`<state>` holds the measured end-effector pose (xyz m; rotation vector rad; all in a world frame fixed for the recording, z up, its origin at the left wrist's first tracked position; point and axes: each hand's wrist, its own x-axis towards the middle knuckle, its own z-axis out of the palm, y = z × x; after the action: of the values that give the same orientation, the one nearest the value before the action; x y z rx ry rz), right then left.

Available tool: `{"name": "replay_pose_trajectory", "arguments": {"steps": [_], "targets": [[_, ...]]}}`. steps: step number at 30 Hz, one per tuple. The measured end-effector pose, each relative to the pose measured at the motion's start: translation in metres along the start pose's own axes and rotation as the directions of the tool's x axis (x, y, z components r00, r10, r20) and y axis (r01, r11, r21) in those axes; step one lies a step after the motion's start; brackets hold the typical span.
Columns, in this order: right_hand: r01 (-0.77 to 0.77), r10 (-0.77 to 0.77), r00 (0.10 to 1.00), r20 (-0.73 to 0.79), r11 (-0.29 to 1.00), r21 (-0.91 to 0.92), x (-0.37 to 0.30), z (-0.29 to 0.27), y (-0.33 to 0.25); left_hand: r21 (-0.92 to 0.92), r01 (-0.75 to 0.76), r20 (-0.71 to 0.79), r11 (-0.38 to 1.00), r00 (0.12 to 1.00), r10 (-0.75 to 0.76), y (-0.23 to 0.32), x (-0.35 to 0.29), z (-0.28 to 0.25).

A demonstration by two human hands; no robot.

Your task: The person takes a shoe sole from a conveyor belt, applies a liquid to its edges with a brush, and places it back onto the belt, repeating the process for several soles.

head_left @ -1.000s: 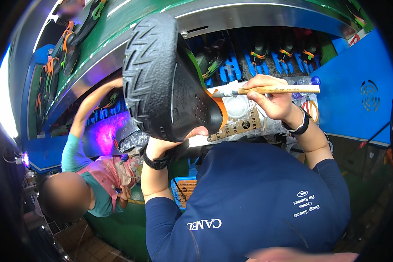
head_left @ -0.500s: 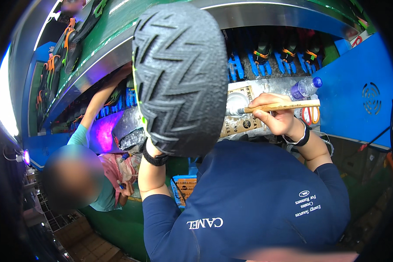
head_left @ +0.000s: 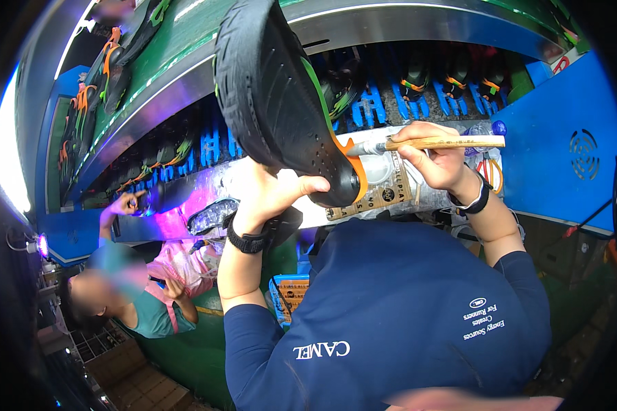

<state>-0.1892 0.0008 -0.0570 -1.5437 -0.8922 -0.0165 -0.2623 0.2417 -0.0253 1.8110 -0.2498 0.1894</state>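
My left hand grips a black shoe sole near its lower end, thumb across its face and the other fingers mostly hidden. The sole stands tilted, its chunky tread toward the left, and has a green edge and an orange rim. My right hand is closed around the wooden handle of a brush. The brush tip points left and appears to touch the sole's orange rim. Below the brush, a white bowl sits on printed cardboard, partly hidden by the sole.
A purple-labelled bottle and orange-handled scissors lie beyond my right hand, beside a blue panel. Blue racks hold several soles under the metal-edged conveyor. At the left a co-worker's hand is at the bench.
My left hand has turned the sole, so its smoother face and orange rim now show. The brush has risen from the bowl to the rim. The co-worker's reaching arm has drawn back.
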Motion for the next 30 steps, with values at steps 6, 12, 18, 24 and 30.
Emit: {"name": "replay_pose_trajectory", "arguments": {"steps": [6,12,18,24,30], "targets": [[0.154,-0.154,0.988,-0.01,0.987,-0.054,0.009,0.004,-0.006,-0.315,0.214,-0.034,0.925,0.971,-0.237,-0.006,0.005,0.001],[0.126,-0.118,0.99,0.073,0.987,-0.104,0.007,0.016,-0.008,-0.319,0.175,-0.054,0.932,0.978,-0.202,-0.011,0.005,0.001],[0.154,-0.156,0.988,-0.01,0.981,-0.115,0.02,0.022,-0.006,-0.314,0.21,-0.018,0.926,0.974,-0.226,-0.011,0.002,0.003],[0.121,-0.127,0.985,-0.12,0.991,-0.052,0.026,0.022,-0.009,-0.315,0.213,0.013,0.925,0.975,-0.22,-0.01,-0.001,0.007],[0.136,-0.154,0.972,-0.176,0.984,-0.111,0.032,0.018,-0.012,-0.339,0.285,0.053,0.897,0.957,-0.285,-0.007,-0.004,0.013]]}}
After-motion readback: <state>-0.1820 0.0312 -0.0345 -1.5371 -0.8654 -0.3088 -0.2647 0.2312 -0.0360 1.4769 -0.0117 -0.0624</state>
